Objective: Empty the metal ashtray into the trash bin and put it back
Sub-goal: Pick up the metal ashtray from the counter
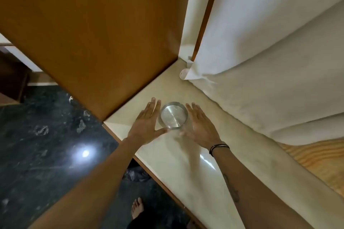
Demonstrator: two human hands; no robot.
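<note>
A round metal ashtray (173,115) stands upright on the cream tabletop (182,165); its shiny inside looks bare. My left hand (148,123) lies flat just left of it with fingers spread, the thumb reaching to its near rim. My right hand (201,126) lies flat just right of it, fingers apart, thumb pointing toward the ashtray. Neither hand grips it. A black bag (136,173), perhaps the bin's liner, shows on the floor under the table's edge.
A brown wooden panel (96,33) rises behind the table at the left. White curtains (270,61) hang along the right side. A pale wooden surface (323,158) shows at far right. Dark marble floor (37,145) lies to the left, with my bare foot (137,207) on it.
</note>
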